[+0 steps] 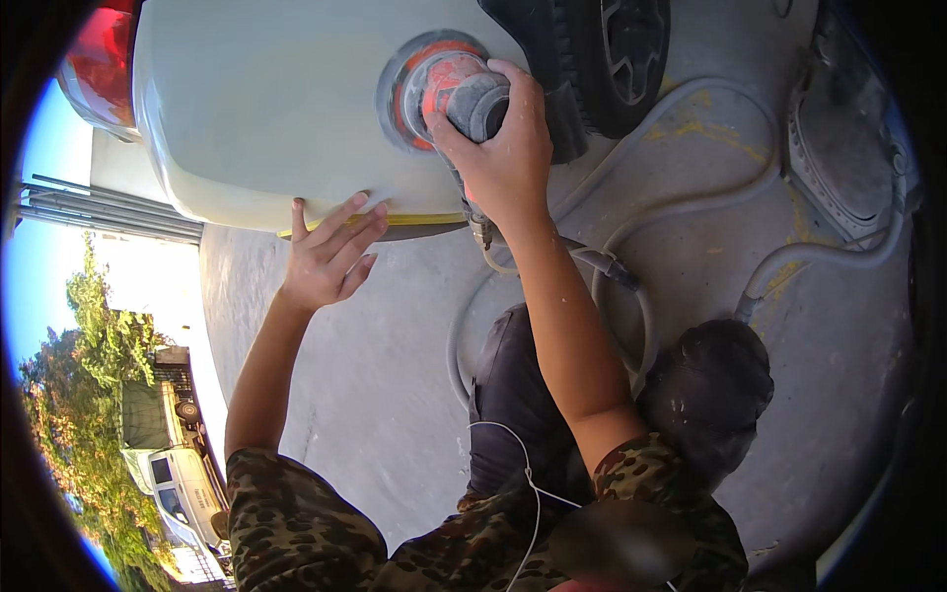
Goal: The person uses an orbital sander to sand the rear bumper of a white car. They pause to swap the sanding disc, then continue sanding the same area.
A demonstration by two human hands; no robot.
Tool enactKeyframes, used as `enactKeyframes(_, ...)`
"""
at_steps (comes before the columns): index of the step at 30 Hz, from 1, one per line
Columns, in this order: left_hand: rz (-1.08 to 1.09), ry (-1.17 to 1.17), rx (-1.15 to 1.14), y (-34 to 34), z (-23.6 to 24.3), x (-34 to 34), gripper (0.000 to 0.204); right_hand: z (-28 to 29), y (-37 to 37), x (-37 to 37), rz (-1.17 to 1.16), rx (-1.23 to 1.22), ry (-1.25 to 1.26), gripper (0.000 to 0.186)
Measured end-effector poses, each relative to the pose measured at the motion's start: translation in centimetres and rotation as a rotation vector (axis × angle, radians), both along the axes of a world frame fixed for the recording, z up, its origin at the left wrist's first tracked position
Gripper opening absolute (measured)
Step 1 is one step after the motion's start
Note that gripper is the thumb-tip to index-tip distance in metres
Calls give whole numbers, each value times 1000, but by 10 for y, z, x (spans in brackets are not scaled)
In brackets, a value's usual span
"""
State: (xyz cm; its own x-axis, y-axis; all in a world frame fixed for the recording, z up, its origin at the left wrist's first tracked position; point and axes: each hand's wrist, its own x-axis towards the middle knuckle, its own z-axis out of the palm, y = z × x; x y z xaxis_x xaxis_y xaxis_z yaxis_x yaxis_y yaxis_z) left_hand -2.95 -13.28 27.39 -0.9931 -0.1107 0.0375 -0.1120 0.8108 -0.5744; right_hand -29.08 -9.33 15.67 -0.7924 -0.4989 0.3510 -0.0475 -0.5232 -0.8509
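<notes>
My right hand (pixel 508 158) grips a round pneumatic sander (pixel 444 84) with an orange and grey head, its pad against the pale car bumper (pixel 256 109). A hose fitting (pixel 480 227) hangs below the tool. My left hand (pixel 326 252) has its fingers spread at the bumper's lower edge, fingertips at or very near the surface, holding nothing. A yellow strip (pixel 419 219) runs along that lower edge. A red tail light (pixel 104 54) is at the upper left.
A tire (pixel 621 64) stands right of the bumper. Grey hoses (pixel 760 178) loop over the concrete floor (pixel 365 375) around my knees (pixel 700 395). A grey case-like object (pixel 838 168) lies at the right. Outside at the left are metal bars (pixel 118 207), trees and a truck (pixel 173 483).
</notes>
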Motion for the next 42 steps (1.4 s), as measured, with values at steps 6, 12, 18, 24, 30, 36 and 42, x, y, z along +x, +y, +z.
enactKeyframes(6,66,203,-209,5,8,-16,36,-18,-1,-2,-71,42,-8,76)
enactKeyframes(12,75,155,-221,10,18,-40,39,-39,8,12,-24,88,-132,74)
enactKeyframes(18,12,207,-131,16,32,-69,44,4,-3,-6,-163,-18,151,73)
enactKeyframes(24,58,87,-457,-5,57,-139,65,-36,6,2,-35,84,-23,74)
enactKeyframes(30,139,-181,-541,-26,30,-178,82,-90,9,20,58,100,-249,82)
enactKeyframes(36,185,-334,-481,-27,-5,-169,91,-107,32,14,-6,4,-541,79)
enactKeyframes(42,175,-491,-466,-27,-53,-153,92,-124,33,-31,-119,-84,-608,75)
